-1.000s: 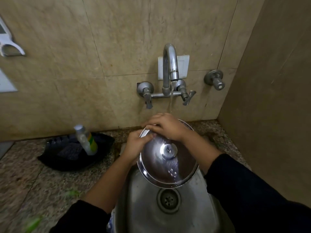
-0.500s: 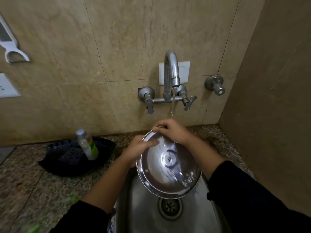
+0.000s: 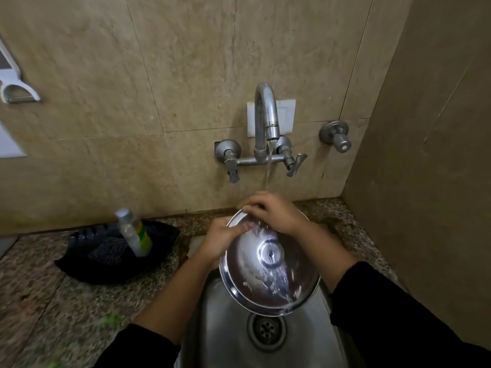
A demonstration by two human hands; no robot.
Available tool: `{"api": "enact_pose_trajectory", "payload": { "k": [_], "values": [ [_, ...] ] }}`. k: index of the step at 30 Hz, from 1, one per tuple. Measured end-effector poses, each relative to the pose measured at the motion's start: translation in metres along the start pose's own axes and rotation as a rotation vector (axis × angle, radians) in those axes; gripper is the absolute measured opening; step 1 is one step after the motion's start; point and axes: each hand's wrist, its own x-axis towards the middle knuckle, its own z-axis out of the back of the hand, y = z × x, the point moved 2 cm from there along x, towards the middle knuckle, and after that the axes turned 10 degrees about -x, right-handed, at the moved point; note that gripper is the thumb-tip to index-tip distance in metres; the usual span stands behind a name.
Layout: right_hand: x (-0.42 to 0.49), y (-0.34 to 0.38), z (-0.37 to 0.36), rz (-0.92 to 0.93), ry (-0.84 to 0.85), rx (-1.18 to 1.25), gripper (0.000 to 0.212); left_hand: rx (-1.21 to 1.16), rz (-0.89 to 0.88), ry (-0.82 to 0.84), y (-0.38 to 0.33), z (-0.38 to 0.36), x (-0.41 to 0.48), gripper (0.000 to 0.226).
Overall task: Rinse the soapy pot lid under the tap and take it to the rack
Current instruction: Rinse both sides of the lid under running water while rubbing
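Note:
The round steel pot lid [image 3: 249, 272] is held tilted over the steel sink [image 3: 223, 338], its far edge raised. Water runs from the wall tap [image 3: 267, 115] onto my right hand and streams down across the lid's face past its centre knob. My left hand [image 3: 220, 241] grips the lid's left rim, thumb on top. My right hand [image 3: 276, 212] lies over the lid's far rim with fingers curled on it. A little foam clings near the lid's lower edge. No rack is in view.
A black tray [image 3: 87, 264] with a clear bottle [image 3: 134, 232] leaning in it sits on the speckled counter left of the sink. A second valve [image 3: 336, 136] sticks out of the wall on the right. A side wall closes in on the right.
My view has tipped down a bit, so everything sits lower in the frame. My right hand has slid along the far rim and more water now runs down the lid's lower right.

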Motion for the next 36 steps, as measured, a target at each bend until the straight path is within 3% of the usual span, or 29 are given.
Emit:
{"api": "enact_pose_trajectory", "payload": {
  "k": [3,7,10,13,16,20,23,26,30,32,36],
  "values": [
    [0.003,0.010,0.000,0.094,0.021,-0.048,0.022,-0.005,-0.014,0.020,-0.001,-0.001,-0.001,0.022],
    [-0.020,-0.028,0.009,-0.279,-0.170,0.298,0.020,-0.024,-0.024,-0.103,0.003,0.012,-0.004,0.017],
    [-0.025,-0.045,0.006,-0.429,-0.283,0.326,0.015,-0.116,0.059,-0.108,0.007,0.018,-0.005,0.022],
    [-0.013,-0.025,0.000,-0.308,-0.103,0.318,0.015,0.044,0.139,0.053,0.001,0.015,0.000,0.027],
    [0.000,-0.004,-0.010,-0.169,0.051,0.223,0.012,0.112,0.072,0.118,-0.007,0.004,0.002,0.019],
    [-0.007,-0.018,0.001,-0.242,-0.078,0.331,0.007,0.007,0.012,0.041,-0.003,0.005,-0.002,0.016],
    [-0.019,-0.035,0.010,-0.393,-0.211,0.442,0.008,-0.091,0.084,-0.067,0.007,0.017,-0.004,0.022],
    [-0.014,-0.028,0.001,-0.351,-0.144,0.403,0.011,-0.055,0.127,-0.037,0.003,0.016,-0.003,0.024],
    [0.000,-0.004,-0.003,-0.104,-0.038,0.108,0.019,0.018,0.061,0.024,-0.006,0.005,-0.001,0.022],
    [0.001,-0.001,-0.003,-0.014,0.009,0.093,0.021,0.046,0.020,0.033,-0.006,0.003,-0.003,0.021],
    [-0.012,-0.023,0.002,-0.149,-0.050,0.288,0.020,0.092,-0.018,-0.005,0.001,0.008,-0.006,0.020]
  ]
}}
